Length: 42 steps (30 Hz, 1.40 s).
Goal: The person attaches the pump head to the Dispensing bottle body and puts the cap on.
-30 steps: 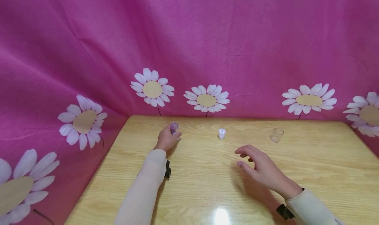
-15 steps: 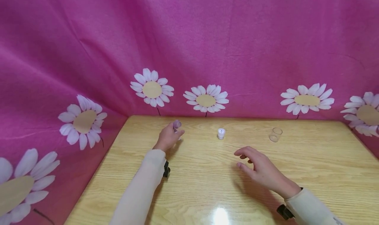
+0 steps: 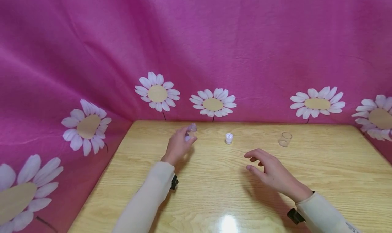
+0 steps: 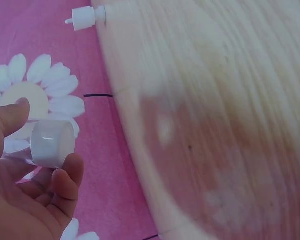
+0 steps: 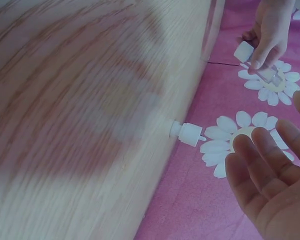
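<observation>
My left hand grips a small clear bottle above the table, at the back left. In the left wrist view the white end of that bottle shows between thumb and fingers; part of its clear body is covered. To the right of this hand, a small white pump top stands on the table. My right hand hovers over the table with relaxed, bent fingers and holds nothing. The pump top lies beyond its fingertips. Farther right stands a clear open-topped cylinder, apart from both hands.
The light wooden table ends at the back against a pink cloth printed with white daisies. The cloth also runs along the left and right sides. A bright reflection lies near the front of the tabletop.
My left hand has moved a little to the right with the bottle, which now shows more beyond the fingers. The right hand stays nearly still. The pump top and cylinder have not moved.
</observation>
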{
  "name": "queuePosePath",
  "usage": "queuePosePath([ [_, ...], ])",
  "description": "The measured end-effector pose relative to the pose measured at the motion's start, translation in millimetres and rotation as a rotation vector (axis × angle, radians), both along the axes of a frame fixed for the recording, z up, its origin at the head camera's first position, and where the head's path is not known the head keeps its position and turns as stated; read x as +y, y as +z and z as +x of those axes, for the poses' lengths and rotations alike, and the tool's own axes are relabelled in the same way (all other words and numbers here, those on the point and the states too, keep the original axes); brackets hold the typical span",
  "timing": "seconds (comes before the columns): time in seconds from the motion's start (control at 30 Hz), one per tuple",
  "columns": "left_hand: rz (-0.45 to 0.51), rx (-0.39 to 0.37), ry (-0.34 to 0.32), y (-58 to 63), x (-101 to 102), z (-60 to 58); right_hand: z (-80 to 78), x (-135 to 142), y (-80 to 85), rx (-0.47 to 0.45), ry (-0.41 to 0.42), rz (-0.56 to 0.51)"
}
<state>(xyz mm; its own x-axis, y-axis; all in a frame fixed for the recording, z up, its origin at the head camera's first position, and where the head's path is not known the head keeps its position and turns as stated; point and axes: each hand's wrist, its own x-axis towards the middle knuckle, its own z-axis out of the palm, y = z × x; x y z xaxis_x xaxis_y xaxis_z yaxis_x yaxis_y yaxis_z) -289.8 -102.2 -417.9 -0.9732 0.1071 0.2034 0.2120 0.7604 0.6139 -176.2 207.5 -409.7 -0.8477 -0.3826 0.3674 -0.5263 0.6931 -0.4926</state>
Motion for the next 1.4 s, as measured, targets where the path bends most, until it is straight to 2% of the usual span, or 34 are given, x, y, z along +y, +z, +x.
queuePosePath([
  [0.13,-0.036,0.013,0.016,3.7,7,4.5,-0.9,1,-0.9,-0.009,-0.005,0.001],
  [0.27,-0.051,0.030,0.004,6.1,11,7.0,-1.0,2,-1.9,-0.006,-0.003,-0.003],
  [0.5,-0.074,0.060,-0.004,4.4,13,12.4,-0.6,4,-1.6,0.050,0.024,-0.019],
  [0.77,-0.116,0.150,0.003,4.7,17,21.7,-2.3,7,-2.6,0.042,0.014,-0.007],
  [1.0,-0.173,0.187,-0.029,3.2,25,27.9,-2.7,7,-4.4,0.051,0.013,-0.010],
  [1.17,-0.220,0.215,-0.060,3.5,33,33.2,-2.8,8,-3.3,0.023,0.004,-0.006],
  [1.4,-0.266,0.204,-0.111,3.8,45,42.0,-2.1,11,-4.3,-0.019,-0.004,0.000],
])
